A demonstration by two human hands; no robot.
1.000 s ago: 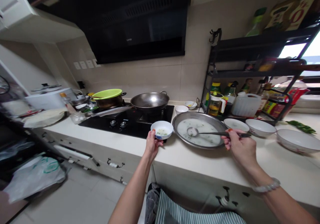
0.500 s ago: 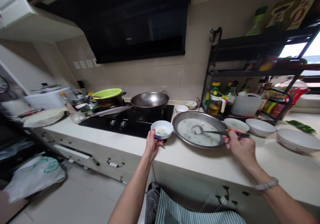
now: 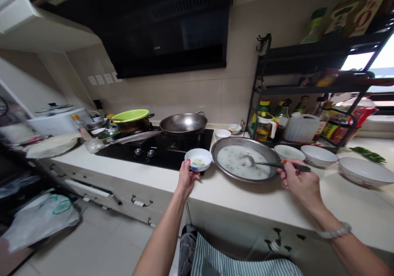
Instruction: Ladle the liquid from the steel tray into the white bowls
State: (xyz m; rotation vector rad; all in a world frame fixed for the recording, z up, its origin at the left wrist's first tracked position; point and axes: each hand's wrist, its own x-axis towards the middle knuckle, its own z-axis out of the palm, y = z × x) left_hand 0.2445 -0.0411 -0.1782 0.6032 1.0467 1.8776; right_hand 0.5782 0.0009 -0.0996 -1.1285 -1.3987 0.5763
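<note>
My left hand (image 3: 186, 176) grips the near rim of a small white bowl (image 3: 198, 159) with a little pale food in it, standing at the counter's front edge. To its right sits a wide steel pan (image 3: 228, 171) full of white porridge. My right hand (image 3: 298, 181) is closed round the handle of a metal ladle (image 3: 271, 164), whose bowl rests in the porridge right of the pan's middle.
A black hob (image 3: 160, 149) behind carries a steel wok (image 3: 184, 124) and a pot with a green lid (image 3: 131, 116). Three white bowls (image 3: 318, 156) line the counter at right. A black rack (image 3: 310, 91) of bottles and jars stands at back right. Two small bowls (image 3: 222, 133) sit behind the pan.
The ladle's bowl has slid rightward through the porridge, from the pan's left part to right of its middle. My left hand has stayed on the small bowl.
</note>
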